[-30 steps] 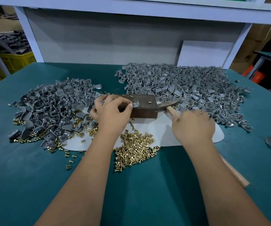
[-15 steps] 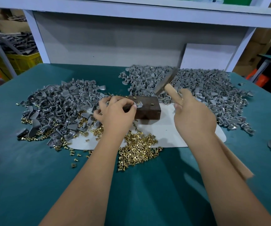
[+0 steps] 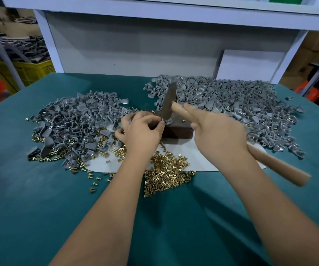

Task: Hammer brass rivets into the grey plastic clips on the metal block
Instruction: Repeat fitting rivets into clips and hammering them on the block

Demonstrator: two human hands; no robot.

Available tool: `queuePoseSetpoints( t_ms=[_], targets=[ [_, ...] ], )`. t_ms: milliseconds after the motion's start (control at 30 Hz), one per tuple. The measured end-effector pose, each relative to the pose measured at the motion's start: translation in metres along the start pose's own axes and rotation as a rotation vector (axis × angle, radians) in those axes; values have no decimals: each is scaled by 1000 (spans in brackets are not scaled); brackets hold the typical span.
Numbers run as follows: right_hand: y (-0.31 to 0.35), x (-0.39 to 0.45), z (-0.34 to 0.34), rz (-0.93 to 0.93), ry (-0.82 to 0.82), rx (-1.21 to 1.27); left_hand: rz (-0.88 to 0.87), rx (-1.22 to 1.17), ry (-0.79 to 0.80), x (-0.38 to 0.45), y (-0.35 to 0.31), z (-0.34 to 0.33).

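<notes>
Mid-strike on the block (image 3: 176, 129), which sits at the middle of the teal surface (image 3: 39, 217) on a white sheet (image 3: 202, 160). Left hand (image 3: 141, 133) curled at the block's left end, fingers (image 3: 159, 123) pinching a grey clip (image 3: 168, 121) on its top face; whether a rivet stands in that clip cannot be told under the hammer. Right hand (image 3: 218, 129) wrapped round the wooden handle of the hammer (image 3: 169, 104), first two fingers lying straight along the shaft, the rest hidden behind it; head tilted, its lower face down on or just above the clip, motion blur making contact hard to judge. Best done with short, square blows: face flat to the rivet head, not on its edge, so the rivet drives straight and the plastic does not crack. Worth keeping the pinch low and to the left of the strike point, since the left fingertips lie just beside the hammer face. Worth keeping the clip flat on the metal, away from the block's edge, so the blow is backed by solid mass. A loose rivet (image 3: 183, 121) lies on the block to the right of the clip; likely to jump under the blows, so better brushed off or used next. Supply close by: brass rivets (image 3: 166, 173) heaped near, just in front of the block; a clip pile (image 3: 74, 120) to the left mixed with rivets, and a larger far pile (image 3: 231, 104) to the right. Many clips left, so a steady rhythm probably matters more than force.
</notes>
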State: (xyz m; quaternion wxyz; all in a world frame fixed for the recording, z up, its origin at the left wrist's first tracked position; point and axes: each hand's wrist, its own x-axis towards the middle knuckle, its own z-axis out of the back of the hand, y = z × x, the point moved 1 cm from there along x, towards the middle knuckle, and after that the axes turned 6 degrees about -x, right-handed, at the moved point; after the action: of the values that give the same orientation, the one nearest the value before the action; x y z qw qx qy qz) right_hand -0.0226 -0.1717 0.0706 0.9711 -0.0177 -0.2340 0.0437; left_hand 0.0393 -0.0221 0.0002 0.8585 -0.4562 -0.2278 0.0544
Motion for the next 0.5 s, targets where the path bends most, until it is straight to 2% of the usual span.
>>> queuePoseSetpoints(
  t_ms=[200, 367, 500],
  targets=[
    [7, 4, 19, -109, -298, -42, -24, 19, 30, 1, 4, -1],
    [10, -5, 0, 2, -36, -103, -2, -4, 6, 1, 2, -1],
    [11, -4, 15, -73, -276, -122, -26, 10, 16, 1, 4, -2]
  ],
)
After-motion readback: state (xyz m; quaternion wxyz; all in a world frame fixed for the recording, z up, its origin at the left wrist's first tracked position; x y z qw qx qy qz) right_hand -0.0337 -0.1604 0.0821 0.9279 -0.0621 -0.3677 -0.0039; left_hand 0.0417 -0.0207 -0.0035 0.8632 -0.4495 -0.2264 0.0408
